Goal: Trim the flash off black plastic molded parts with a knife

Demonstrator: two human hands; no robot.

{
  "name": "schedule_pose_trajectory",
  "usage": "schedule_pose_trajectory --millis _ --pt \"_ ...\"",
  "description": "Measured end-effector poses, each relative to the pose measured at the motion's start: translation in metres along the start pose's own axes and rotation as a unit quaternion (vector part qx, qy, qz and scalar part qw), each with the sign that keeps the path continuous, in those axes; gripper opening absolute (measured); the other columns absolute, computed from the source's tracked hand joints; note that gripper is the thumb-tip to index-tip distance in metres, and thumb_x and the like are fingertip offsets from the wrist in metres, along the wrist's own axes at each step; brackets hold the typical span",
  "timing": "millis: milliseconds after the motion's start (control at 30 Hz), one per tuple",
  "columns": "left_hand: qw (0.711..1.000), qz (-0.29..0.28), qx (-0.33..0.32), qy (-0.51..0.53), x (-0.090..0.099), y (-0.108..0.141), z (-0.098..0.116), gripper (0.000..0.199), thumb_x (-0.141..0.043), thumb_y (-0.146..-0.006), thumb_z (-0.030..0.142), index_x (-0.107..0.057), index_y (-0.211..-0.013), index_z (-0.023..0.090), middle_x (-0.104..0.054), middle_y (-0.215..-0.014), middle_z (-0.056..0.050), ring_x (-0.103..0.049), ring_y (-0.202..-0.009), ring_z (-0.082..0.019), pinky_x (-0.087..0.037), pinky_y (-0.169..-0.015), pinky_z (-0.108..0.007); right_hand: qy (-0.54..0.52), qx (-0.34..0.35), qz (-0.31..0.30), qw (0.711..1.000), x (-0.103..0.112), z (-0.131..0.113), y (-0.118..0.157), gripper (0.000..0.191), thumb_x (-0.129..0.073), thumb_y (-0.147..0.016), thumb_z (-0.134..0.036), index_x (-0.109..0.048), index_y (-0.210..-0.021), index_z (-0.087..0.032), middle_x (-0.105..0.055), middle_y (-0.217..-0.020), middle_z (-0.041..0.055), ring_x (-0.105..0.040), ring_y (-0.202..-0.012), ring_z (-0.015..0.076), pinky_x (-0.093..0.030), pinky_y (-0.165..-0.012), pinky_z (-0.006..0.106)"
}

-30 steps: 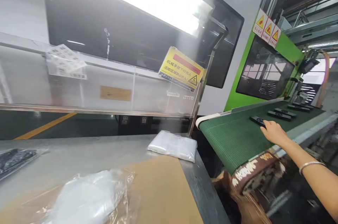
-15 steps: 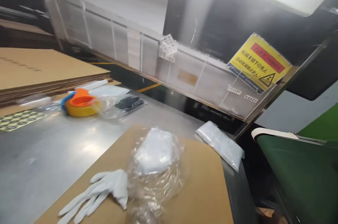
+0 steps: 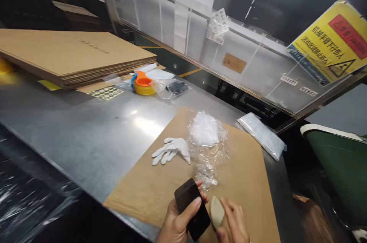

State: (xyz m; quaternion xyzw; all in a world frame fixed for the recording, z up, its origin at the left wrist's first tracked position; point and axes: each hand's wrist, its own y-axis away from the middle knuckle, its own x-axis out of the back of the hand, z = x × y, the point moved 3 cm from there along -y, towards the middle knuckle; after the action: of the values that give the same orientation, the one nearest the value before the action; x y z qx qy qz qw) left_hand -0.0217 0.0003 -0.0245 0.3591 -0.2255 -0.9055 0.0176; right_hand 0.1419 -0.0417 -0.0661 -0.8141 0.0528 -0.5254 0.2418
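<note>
At the bottom middle, my left hand (image 3: 175, 220) is closed around a black smartphone (image 3: 192, 209), thumb across its front. Just to the right, my right hand (image 3: 235, 223) is slightly blurred, its thumb and fingers around a small beige oval piece (image 3: 217, 212) whose kind I cannot make out. Both hands are above a brown cardboard sheet (image 3: 243, 170). On the cardboard beyond them lie a white glove (image 3: 173, 149) and a crumpled clear plastic bag (image 3: 207, 166) with a white packet (image 3: 205, 130) in it.
A metal table (image 3: 114, 132) bears the cardboard. A cardboard stack (image 3: 86, 54) stands at the back left, beside a sticker sheet (image 3: 105, 93), a yellow and orange tape roll (image 3: 142, 83) and a bagged dark item (image 3: 177, 87). A wrapped white packet (image 3: 262, 136) lies right, near a green conveyor (image 3: 338, 159).
The view has swung left and down, so the table things sit farther right and higher. Both my hands have come into view, the left with the smartphone, the right with the beige piece.
</note>
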Motion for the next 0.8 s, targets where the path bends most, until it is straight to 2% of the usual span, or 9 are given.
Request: schedule_pose_trajectory --millis 67,167,233,300,367,433,567,667,800 --pt "0.991 -0.023 -0.079 -0.109 0.017 0.007 0.018 0.036 -0.073 -0.067 0.035 -0.068 -0.097 0.017 -0.068 -0.077 -0.004 -0.061 -0.074 -0.019 -0.048 -0.07 -0.028 0.051 -0.009 0.005 0.999 -0.014 -0.001 0.0 0.052 -0.047 -0.087 -0.039 -0.041 -0.136 -0.022 -0.059 -0.116 0.0164 -0.057 -0.102 0.0346 -0.05 -0.079 0.049" --pt "0.931 -0.129 -0.195 -0.282 0.036 0.019 0.033 0.022 -0.065 -0.072 0.027 -0.069 -0.091 0.016 -0.066 -0.074 -0.005 -0.06 -0.068 -0.018 -0.048 -0.066 -0.027 0.114 -0.001 -0.021 0.993 -0.029 0.004 -0.002 0.039 -0.045 -0.087 -0.034 -0.056 -0.122 -0.02 -0.064 -0.104 0.0178 -0.06 -0.09 0.0362 -0.05 -0.069 0.053" --pt "0.879 -0.191 -0.256 -0.353 0.046 0.025 0.038 0.021 -0.061 -0.073 0.021 -0.068 -0.092 0.016 -0.065 -0.071 -0.005 -0.06 -0.065 -0.017 -0.047 -0.064 -0.027 0.1 -0.005 -0.042 0.994 -0.027 0.002 -0.004 0.036 -0.045 -0.087 -0.031 -0.057 -0.119 -0.019 -0.065 -0.1 0.0163 -0.061 -0.087 0.0335 -0.052 -0.069 0.051" --pt "0.849 -0.22 -0.287 -0.385 0.053 0.031 0.04 0.024 -0.059 -0.07 0.016 -0.066 -0.092 0.016 -0.065 -0.07 -0.006 -0.06 -0.064 -0.018 -0.047 -0.062 -0.027 0.05 -0.015 -0.046 0.998 -0.012 -0.01 -0.008 0.039 -0.049 -0.087 -0.029 -0.051 -0.124 -0.02 -0.064 -0.104 0.0141 -0.062 -0.093 0.0297 -0.053 -0.076 0.046" --pt "0.832 -0.225 -0.291 -0.415 0.055 0.035 0.043 0.024 -0.058 -0.066 0.013 -0.066 -0.089 0.016 -0.066 -0.07 -0.006 -0.061 -0.065 -0.019 -0.046 -0.062 -0.027 -0.034 -0.02 -0.039 0.998 0.011 -0.035 -0.015 0.046 -0.053 -0.086 -0.027 -0.043 -0.13 -0.023 -0.062 -0.112 0.0121 -0.06 -0.101 0.0267 -0.052 -0.081 0.04" --pt "0.817 -0.232 -0.277 -0.449 0.054 0.04 0.044 0.021 -0.059 -0.065 0.013 -0.066 -0.085 0.016 -0.068 -0.07 -0.007 -0.062 -0.065 -0.019 -0.045 -0.061 -0.027 -0.129 0.009 -0.042 0.991 0.033 -0.071 -0.023 0.05 -0.054 -0.085 -0.025 -0.042 -0.133 -0.028 -0.058 -0.118 0.0104 -0.057 -0.107 0.0262 -0.05 -0.084 0.038" --pt "0.796 -0.245 -0.265 -0.487 0.052 0.047 0.043 0.008 -0.056 -0.073 0.02 -0.063 -0.07 0.018 -0.068 -0.065 -0.005 -0.06 -0.059 -0.017 -0.043 -0.059 -0.026 -0.223 0.088 -0.076 0.968 0.05 -0.136 -0.036 0.051 -0.058 -0.082 -0.024 -0.047 -0.131 -0.036 -0.063 -0.105 0.0071 -0.059 -0.094 0.0228 -0.05 -0.077 0.034" --pt "0.794 -0.255 -0.271 -0.48 0.055 0.052 0.043 0.013 -0.053 -0.074 0.022 -0.058 -0.063 0.018 -0.065 -0.059 -0.005 -0.058 -0.056 -0.016 -0.042 -0.057 -0.026 -0.235 0.1 -0.093 0.962 0.048 -0.148 -0.037 0.057 -0.058 -0.081 -0.02 -0.043 -0.134 -0.036 -0.062 -0.097 0.0061 -0.057 -0.084 0.0189 -0.05 -0.07 0.032" --pt "0.798 -0.293 -0.246 -0.466 0.06 0.059 0.042 0.006 -0.054 -0.07 0.02 -0.06 -0.073 0.018 -0.067 -0.067 -0.007 -0.06 -0.063 -0.018 -0.043 -0.061 -0.026 -0.203 0.131 -0.102 0.965 0.05 -0.142 -0.031 0.064 -0.055 -0.079 -0.012 -0.039 -0.137 -0.032 -0.057 -0.1 0.0087 -0.054 -0.089 0.0202 -0.05 -0.072 0.033"
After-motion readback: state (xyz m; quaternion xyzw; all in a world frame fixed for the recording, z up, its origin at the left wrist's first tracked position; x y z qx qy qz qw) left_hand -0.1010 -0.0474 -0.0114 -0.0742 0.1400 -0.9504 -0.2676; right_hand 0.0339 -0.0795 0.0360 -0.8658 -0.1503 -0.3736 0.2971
